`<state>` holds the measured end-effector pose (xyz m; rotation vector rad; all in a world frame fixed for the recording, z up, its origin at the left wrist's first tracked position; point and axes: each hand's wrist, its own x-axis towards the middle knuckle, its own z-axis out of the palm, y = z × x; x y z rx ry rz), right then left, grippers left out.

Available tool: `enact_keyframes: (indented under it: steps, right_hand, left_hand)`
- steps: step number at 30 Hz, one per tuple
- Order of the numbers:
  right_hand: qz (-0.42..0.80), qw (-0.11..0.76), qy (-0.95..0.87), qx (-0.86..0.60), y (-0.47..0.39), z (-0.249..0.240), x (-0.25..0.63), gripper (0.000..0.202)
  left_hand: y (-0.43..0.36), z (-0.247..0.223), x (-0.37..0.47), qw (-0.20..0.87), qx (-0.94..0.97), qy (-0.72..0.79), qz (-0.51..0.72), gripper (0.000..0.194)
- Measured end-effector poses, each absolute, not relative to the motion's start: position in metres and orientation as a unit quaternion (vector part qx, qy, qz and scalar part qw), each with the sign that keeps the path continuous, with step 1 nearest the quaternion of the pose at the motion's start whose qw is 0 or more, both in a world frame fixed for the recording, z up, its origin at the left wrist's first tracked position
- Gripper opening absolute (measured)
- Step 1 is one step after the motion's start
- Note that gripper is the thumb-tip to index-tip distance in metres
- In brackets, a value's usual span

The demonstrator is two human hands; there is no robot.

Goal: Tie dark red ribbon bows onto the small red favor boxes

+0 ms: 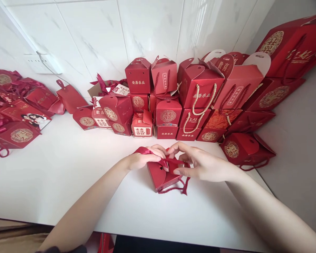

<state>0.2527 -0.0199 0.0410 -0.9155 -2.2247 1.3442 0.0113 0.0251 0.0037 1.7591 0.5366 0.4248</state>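
A small red gift box with a twisted cord handle stands on the white table in front of me. Over its top, my left hand is closed on a dark red ribbon. My right hand comes in from the other side, thumb and fingers curled round the same ribbon. One ribbon tail hangs down the box's right side beside the cord. The fingers partly hide the box top and where the ribbon crosses it.
Stacked red gift boxes line the tiled wall. Larger red boxes are piled at the right wall. A heap of red boxes and ribbons lies at left, near a wall socket. The table's front edge is close to me.
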Motion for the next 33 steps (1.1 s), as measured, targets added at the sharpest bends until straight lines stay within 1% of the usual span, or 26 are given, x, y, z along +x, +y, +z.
enact_keyframes:
  steps: [2, 5, 7, 10, 12, 14, 17, 21, 28, 30, 33]
  right_hand:
    - [0.499, 0.207, -0.762, -0.357, -0.014, 0.035, 0.251, 0.032]
    - [0.46, 0.251, -0.749, -0.405, -0.005, 0.024, 0.245, 0.03]
    - [0.436, 0.266, -0.75, -0.42, -0.001, 0.018, 0.243, 0.032]
    - [0.401, 0.287, -0.768, -0.409, -0.001, 0.017, 0.245, 0.03]
    - [0.368, 0.3, -0.801, -0.364, -0.004, 0.021, 0.248, 0.024]
    - [0.333, 0.287, -0.849, -0.293, -0.009, 0.027, 0.251, 0.017]
    - [0.272, 0.231, -0.907, -0.225, -0.015, 0.033, 0.253, 0.013]
    - [0.226, 0.184, -0.931, -0.219, -0.017, 0.03, 0.251, 0.014]
    - [0.188, 0.174, -0.943, -0.214, -0.016, 0.023, 0.25, 0.017]
    - [0.171, 0.166, -0.947, -0.217, -0.017, 0.023, 0.25, 0.02]
    - [0.139, 0.156, -0.951, -0.227, -0.02, 0.024, 0.248, 0.026]
  left_hand:
    - [0.024, 0.006, 0.012, 0.583, 0.76, 0.226, 0.178, 0.034]
    - [0.021, 0.01, 0.013, 0.572, 0.773, 0.216, 0.168, 0.036]
    - [0.02, 0.013, 0.013, 0.566, 0.777, 0.218, 0.168, 0.036]
    - [0.021, 0.013, 0.012, 0.568, 0.775, 0.218, 0.17, 0.036]
    - [0.023, 0.01, 0.011, 0.578, 0.768, 0.215, 0.173, 0.036]
    - [0.026, 0.005, 0.01, 0.59, 0.757, 0.213, 0.184, 0.034]
    - [0.027, 0.0, 0.009, 0.596, 0.746, 0.219, 0.199, 0.031]
    - [0.025, 0.0, 0.012, 0.592, 0.743, 0.237, 0.202, 0.03]
    - [0.021, -0.001, 0.016, 0.593, 0.733, 0.242, 0.228, 0.025]
    - [0.02, 0.0, 0.016, 0.577, 0.743, 0.242, 0.237, 0.022]
    - [0.017, 0.002, 0.016, 0.523, 0.777, 0.259, 0.236, 0.012]
